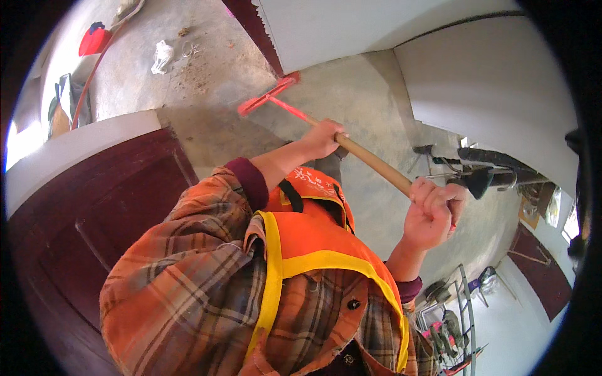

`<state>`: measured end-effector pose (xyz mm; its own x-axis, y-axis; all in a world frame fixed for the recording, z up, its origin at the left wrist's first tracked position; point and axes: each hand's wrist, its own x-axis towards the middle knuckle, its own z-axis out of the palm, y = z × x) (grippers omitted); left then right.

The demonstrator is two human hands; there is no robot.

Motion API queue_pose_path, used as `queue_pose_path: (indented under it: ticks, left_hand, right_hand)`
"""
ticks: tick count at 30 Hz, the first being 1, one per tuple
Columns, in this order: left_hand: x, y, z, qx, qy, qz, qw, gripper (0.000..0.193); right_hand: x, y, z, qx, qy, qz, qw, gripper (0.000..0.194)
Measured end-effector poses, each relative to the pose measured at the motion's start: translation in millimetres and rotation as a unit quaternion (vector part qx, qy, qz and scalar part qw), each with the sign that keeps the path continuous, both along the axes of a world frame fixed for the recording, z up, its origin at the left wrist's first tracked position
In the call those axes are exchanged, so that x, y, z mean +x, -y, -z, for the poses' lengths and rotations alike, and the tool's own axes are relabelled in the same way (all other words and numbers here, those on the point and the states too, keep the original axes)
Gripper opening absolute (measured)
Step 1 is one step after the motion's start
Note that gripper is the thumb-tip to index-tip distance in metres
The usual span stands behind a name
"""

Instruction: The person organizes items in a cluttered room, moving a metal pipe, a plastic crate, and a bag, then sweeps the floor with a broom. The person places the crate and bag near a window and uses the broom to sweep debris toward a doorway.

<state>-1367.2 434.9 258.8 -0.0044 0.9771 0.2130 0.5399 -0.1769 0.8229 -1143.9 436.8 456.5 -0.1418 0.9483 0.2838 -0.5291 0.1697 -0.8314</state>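
Observation:
Both my hands grip the wooden handle (376, 162) of a red push broom. My left hand (324, 137) is wrapped around its lower part, close to the red socket. Higher up, my right hand (430, 211) closes around the handle's top end. The red broom head (269, 96) rests on the concrete floor (348, 94), its far end by the foot of a dark red door edge (263, 37). Loose dirt (197, 84) is scattered on the floor beyond the head. An orange apron with yellow trim (329, 235) covers my plaid shirt.
A white plastic bag (162, 57) lies near the dirt. A red bucket (94, 41) stands farther left. To my left is a maroon panelled door (122, 197). Dark items with metal rods (475, 174) stand at right by the white wall (489, 70); a metal rack (465, 305) is lower right.

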Motion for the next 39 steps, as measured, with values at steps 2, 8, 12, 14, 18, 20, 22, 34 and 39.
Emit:
queue_pose_path:
  ticks: [2,8,12,14,18,20,22,34,39]
  left_hand:
    - [-3,11,1,-0.004,-0.016,-0.023,1.0,0.015]
    - [-17,54,-4,-0.117,-0.072,-0.051,0.989,0.02]
    - [6,48,-18,-0.068,-0.05,0.015,0.996,0.006]
    - [31,32,-27,-0.074,-0.02,0.047,0.996,0.006]
    - [88,-12,-39,-0.04,-0.027,0.124,0.991,0.007]
    - [103,-37,-37,-0.052,-0.018,0.172,0.984,0.008]
    - [111,-54,-33,-0.086,0.007,0.208,0.974,0.009]
    - [22,-3,-17,-0.143,-0.068,0.101,0.982,0.009]
    - [34,1,-22,-0.058,-0.038,0.075,0.995,0.015]
  right_hand:
    - [0,3,2,-0.02,-0.016,-0.031,0.999,0.012]
    - [-1,10,-1,-0.046,-0.01,-0.068,0.997,0.007]
    - [24,24,-18,-0.044,0.027,0.02,0.998,0.008]
    - [39,33,-33,0.036,0.119,0.097,0.987,0.008]
    - [56,37,-66,0.059,0.07,0.104,0.99,0.008]
    - [55,34,-73,0.056,0.105,0.136,0.984,0.009]
    - [53,27,-73,0.065,0.131,0.158,0.976,0.01]
    - [36,0,-13,-0.06,0.016,0.053,0.997,0.012]
    - [47,4,-33,-0.01,-0.017,0.037,0.999,0.012]
